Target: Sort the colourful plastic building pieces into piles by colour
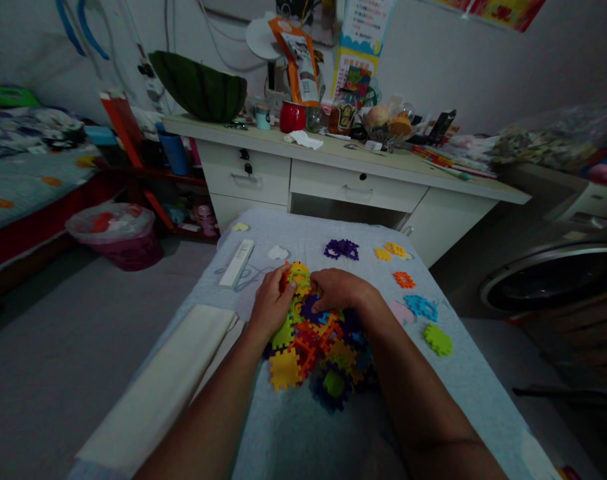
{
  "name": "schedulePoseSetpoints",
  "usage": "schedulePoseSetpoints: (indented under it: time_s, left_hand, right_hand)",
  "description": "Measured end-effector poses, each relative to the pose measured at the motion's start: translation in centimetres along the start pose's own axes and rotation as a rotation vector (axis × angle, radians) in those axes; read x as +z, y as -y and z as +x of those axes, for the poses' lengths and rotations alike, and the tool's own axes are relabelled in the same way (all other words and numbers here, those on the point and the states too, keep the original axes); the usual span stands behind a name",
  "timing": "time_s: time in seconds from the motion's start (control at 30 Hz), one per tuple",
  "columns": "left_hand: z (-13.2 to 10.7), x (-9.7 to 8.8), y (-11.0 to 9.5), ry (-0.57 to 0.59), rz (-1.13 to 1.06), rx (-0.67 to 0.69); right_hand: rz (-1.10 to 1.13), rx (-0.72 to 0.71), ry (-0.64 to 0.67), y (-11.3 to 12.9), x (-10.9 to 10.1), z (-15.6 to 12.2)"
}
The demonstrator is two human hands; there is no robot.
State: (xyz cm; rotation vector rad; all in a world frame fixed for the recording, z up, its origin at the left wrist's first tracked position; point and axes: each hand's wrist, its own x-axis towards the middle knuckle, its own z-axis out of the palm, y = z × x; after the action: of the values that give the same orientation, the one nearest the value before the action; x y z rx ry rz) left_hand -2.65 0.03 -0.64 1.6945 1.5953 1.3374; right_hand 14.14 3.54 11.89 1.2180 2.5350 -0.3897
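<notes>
A heap of toothed plastic building pieces in several colours (303,353) lies in the middle of the cloth-covered table. My left hand (272,301) is at the heap's left side, its thumb and fingers closed around a yellow building piece (299,279). Opposite it, my right hand (340,288) reaches in from the right with bent fingers, its thumb against a purple building piece (309,308). Part of what lies under the right hand is hidden. Nearest to me in the heap are a yellow square piece (284,369) and a dark purple gear-like piece with a green centre (334,384).
Sorted pieces lie farther out: purple (342,249), yellow (395,249), orange (404,280), blue (421,307) and green (438,339). A white strip-shaped box (236,264) and a folded cream cloth (168,380) are at left. Behind stands a white cluttered desk (263,175); a washing machine (548,227) is right.
</notes>
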Motion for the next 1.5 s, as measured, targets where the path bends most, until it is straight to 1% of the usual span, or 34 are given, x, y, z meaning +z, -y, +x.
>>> schedulePoseSetpoints:
  time_s: [0.1,0.27,0.37,0.47,0.63,0.7,0.8,0.97,1.03,1.1,1.23,1.37,1.43,1.5]
  left_hand:
    - [0.0,0.0,0.0,0.002,-0.008,-0.005]
    - [0.0,-0.1,-0.2,0.01,-0.01,-0.014]
    - [0.0,-0.2,-0.2,0.013,-0.003,-0.021]
    - [0.0,-0.1,-0.1,0.013,0.001,-0.019]
    - [-0.1,-0.1,0.0,0.012,-0.005,-0.015]
    - [-0.1,-0.1,0.0,0.012,-0.004,-0.015]
    - [-0.1,-0.2,-0.1,0.011,-0.004,-0.017]
    - [-0.1,-0.2,-0.2,0.01,-0.007,-0.024]
    - [-0.1,-0.2,-0.1,0.013,-0.01,-0.024]
    - [-0.1,-0.1,-0.1,0.013,-0.011,-0.029]
    - [-0.1,-0.1,0.0,0.003,-0.008,-0.023]
    - [-0.1,0.0,0.1,0.003,-0.012,-0.013]
    - [-0.1,0.0,0.0,0.005,-0.011,-0.011]
    - [-0.1,0.0,0.0,0.008,-0.012,-0.014]
  right_hand:
    - [0.011,-0.003,0.015,-0.3,0.2,0.3]
    - [0.11,-0.021,0.032,-1.5,0.3,0.6]
    - [0.124,-0.019,0.034,-1.9,0.2,0.5]
    - [0.084,-0.02,0.008,-1.5,0.0,0.3]
    - [-0.005,0.016,0.032,0.2,-0.2,0.0]
    - [-0.021,0.021,0.025,0.4,-0.2,0.0]
    - [-0.005,-0.002,0.016,0.2,-0.2,0.1]
    - [0.074,-0.031,-0.034,-0.9,-0.2,-0.1]
    - [0.142,-0.049,-0.045,-1.6,-0.1,-0.1]
    - [0.255,-0.094,-0.053,-2.5,0.1,0.0]
    - [0.562,-0.196,-0.039,-4.4,0.6,0.3]
    - [0.894,-0.25,-0.019,-5.7,0.9,0.3]
    - [1.051,-0.226,-0.08,-6.2,1.1,0.5]
    - [1.163,-0.141,-0.228,-6.9,1.5,0.9]
